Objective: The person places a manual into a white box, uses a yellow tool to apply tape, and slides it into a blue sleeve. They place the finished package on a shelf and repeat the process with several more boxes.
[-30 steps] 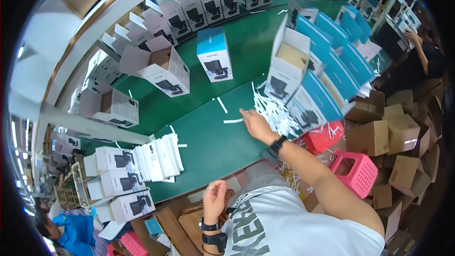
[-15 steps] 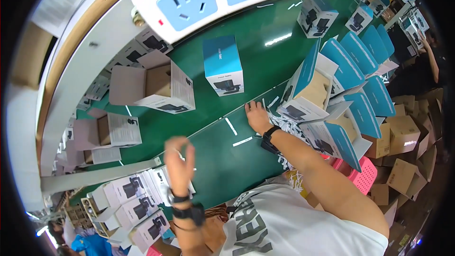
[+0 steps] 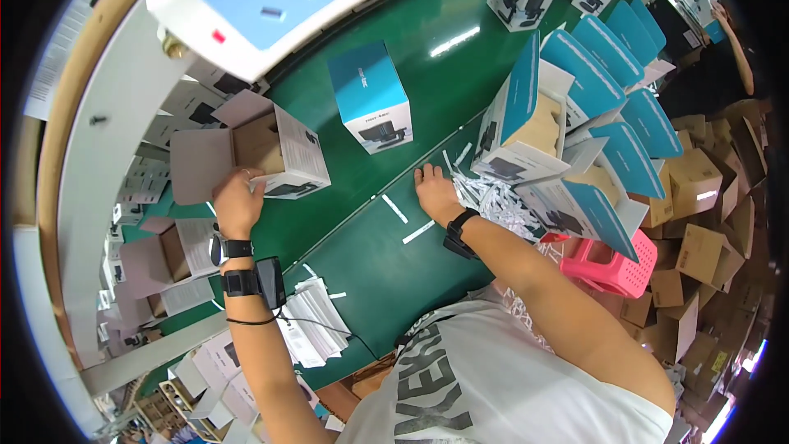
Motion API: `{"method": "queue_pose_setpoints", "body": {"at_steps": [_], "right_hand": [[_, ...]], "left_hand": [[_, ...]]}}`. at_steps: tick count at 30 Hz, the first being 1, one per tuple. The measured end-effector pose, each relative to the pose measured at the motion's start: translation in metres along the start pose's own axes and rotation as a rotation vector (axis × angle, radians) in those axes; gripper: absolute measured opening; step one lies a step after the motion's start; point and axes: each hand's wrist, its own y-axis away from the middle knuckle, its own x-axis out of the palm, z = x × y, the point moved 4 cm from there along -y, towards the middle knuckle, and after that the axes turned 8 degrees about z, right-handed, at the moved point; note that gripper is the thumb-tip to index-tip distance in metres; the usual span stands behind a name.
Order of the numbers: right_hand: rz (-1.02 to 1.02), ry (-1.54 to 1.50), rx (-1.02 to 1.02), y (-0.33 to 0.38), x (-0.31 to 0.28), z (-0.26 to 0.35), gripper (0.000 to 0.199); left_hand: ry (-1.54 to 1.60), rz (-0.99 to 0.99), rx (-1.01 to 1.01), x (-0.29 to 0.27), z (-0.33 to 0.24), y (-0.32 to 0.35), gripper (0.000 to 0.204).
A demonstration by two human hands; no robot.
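My left hand (image 3: pixel 238 201) is at the near edge of an open white box (image 3: pixel 300 152), its fingers closed over the box's rim by the raised flap. The box's brown inside shows, and a black device is printed on its side. My right hand (image 3: pixel 436 191) rests on the green table with fingers stretched out and nothing in it, beside a heap of white paper strips (image 3: pixel 497 204). Beyond, between both hands, stands a closed teal-and-white box (image 3: pixel 374 103). A stack of white leaflets (image 3: pixel 312 322) lies by my left forearm.
Several open boxes with teal lids (image 3: pixel 583 74) stand at the right, near a pink plastic basket (image 3: pixel 612 267). Brown cartons (image 3: pixel 694 173) pile up beyond it. A white power strip (image 3: pixel 271 0) hangs close above the table. Another person's arm (image 3: pixel 734 49) shows at far right.
My left hand has moved up and away from the leaflets to the open box and taken hold of its edge. My right hand has stayed on the table, and the whole view has shifted somewhat.
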Motion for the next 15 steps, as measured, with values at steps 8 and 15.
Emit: {"method": "queue_pose_setpoints", "body": {"at_steps": [8,15], "right_hand": [[0.084,-0.088,-0.040,0.014,-0.008,0.000,0.044],[-0.078,-0.258,-0.030,0.011,-0.017,-0.036,0.048]], "left_hand": [[0.043,-0.092,0.010,-0.005,-0.009,0.028,0.022],[-0.106,-0.254,0.194,-0.034,-0.071,0.161,0.052]]}}
